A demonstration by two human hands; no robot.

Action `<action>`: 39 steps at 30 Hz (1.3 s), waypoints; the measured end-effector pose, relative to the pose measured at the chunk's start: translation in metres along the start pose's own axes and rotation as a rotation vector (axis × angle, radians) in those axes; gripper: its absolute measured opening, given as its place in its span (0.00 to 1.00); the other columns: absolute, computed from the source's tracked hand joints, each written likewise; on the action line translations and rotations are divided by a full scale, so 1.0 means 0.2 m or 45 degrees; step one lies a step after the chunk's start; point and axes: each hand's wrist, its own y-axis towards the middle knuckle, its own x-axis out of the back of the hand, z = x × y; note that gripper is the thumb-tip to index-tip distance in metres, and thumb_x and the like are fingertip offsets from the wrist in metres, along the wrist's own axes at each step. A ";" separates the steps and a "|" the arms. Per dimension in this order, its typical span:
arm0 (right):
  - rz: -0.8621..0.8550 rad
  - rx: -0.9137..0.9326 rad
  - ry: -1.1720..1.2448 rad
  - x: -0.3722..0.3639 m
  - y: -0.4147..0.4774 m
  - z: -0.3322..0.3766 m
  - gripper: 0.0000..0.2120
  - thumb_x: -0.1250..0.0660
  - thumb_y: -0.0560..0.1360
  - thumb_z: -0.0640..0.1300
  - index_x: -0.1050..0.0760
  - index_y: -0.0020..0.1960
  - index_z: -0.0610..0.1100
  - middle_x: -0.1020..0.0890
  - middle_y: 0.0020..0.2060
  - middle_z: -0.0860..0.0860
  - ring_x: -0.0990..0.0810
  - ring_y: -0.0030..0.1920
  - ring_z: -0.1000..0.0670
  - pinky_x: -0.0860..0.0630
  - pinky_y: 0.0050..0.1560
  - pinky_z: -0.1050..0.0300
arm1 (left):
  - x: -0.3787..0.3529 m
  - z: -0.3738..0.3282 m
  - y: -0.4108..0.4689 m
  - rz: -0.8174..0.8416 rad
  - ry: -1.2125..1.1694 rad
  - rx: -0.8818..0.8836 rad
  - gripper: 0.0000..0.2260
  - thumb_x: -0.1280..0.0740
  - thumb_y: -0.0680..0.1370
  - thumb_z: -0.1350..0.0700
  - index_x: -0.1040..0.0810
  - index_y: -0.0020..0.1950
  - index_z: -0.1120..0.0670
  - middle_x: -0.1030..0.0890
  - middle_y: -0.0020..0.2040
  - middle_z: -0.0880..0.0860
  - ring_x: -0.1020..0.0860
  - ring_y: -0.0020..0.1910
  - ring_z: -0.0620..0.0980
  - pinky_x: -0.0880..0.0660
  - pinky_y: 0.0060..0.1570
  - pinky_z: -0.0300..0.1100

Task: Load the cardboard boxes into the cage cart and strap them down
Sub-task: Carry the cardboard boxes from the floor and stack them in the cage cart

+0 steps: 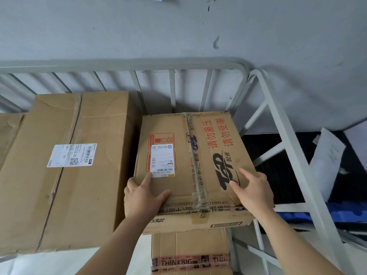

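Left hand [143,197], right hand [254,192] on near edge of printed box [178,155]

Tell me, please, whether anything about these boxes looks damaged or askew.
Yes: the printed box sits twisted against the large box beside it, overhangs the THINKBIG box below, and its near right top edge is torn and creased.
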 end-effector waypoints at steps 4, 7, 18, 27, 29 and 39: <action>0.012 -0.018 0.030 -0.16 0.12 -0.04 0.30 0.32 0.71 0.62 0.33 0.70 0.57 0.32 0.65 0.44 0.25 0.58 0.44 0.22 0.51 0.50 | -0.13 0.00 0.14 0.020 0.045 0.045 0.42 0.35 0.67 0.28 0.44 0.76 0.42 0.43 0.74 0.62 0.43 0.73 0.62 0.40 0.70 0.55; 0.021 -0.038 0.033 -0.28 0.20 -0.07 0.30 0.32 0.71 0.62 0.34 0.71 0.56 0.33 0.66 0.44 0.26 0.59 0.44 0.22 0.52 0.49 | -0.23 0.02 0.25 0.055 0.052 0.076 0.44 0.35 0.66 0.28 0.46 0.76 0.42 0.44 0.74 0.63 0.43 0.73 0.64 0.40 0.70 0.57; -0.007 0.038 0.003 -0.65 0.39 -0.16 0.37 0.30 0.70 0.60 0.40 0.74 0.55 0.33 0.64 0.42 0.26 0.58 0.43 0.23 0.56 0.49 | -0.57 0.14 0.47 0.035 -0.073 0.154 0.46 0.30 0.66 0.32 0.53 0.76 0.36 0.54 0.76 0.54 0.49 0.74 0.61 0.41 0.70 0.59; 0.035 0.074 -0.102 -0.79 0.39 -0.20 0.40 0.34 0.72 0.61 0.52 0.76 0.57 0.38 0.65 0.38 0.31 0.61 0.40 0.25 0.58 0.44 | -0.70 0.23 0.50 0.000 0.044 0.065 0.45 0.32 0.68 0.32 0.56 0.76 0.38 0.56 0.76 0.59 0.52 0.74 0.63 0.46 0.72 0.57; 0.044 0.085 -0.139 -0.79 0.39 -0.20 0.39 0.36 0.73 0.61 0.52 0.76 0.56 0.39 0.66 0.37 0.33 0.62 0.38 0.27 0.60 0.43 | -0.71 0.23 0.49 0.022 0.026 0.064 0.45 0.34 0.69 0.32 0.58 0.76 0.37 0.60 0.76 0.58 0.56 0.75 0.61 0.48 0.72 0.58; -0.030 0.259 -0.224 -0.62 0.22 -0.07 0.26 0.39 0.78 0.54 0.35 0.72 0.43 0.34 0.72 0.44 0.38 0.72 0.45 0.38 0.72 0.47 | -0.54 0.10 0.32 -0.081 0.235 -0.326 0.27 0.40 0.78 0.41 0.36 0.74 0.49 0.36 0.75 0.51 0.43 0.74 0.52 0.51 0.74 0.49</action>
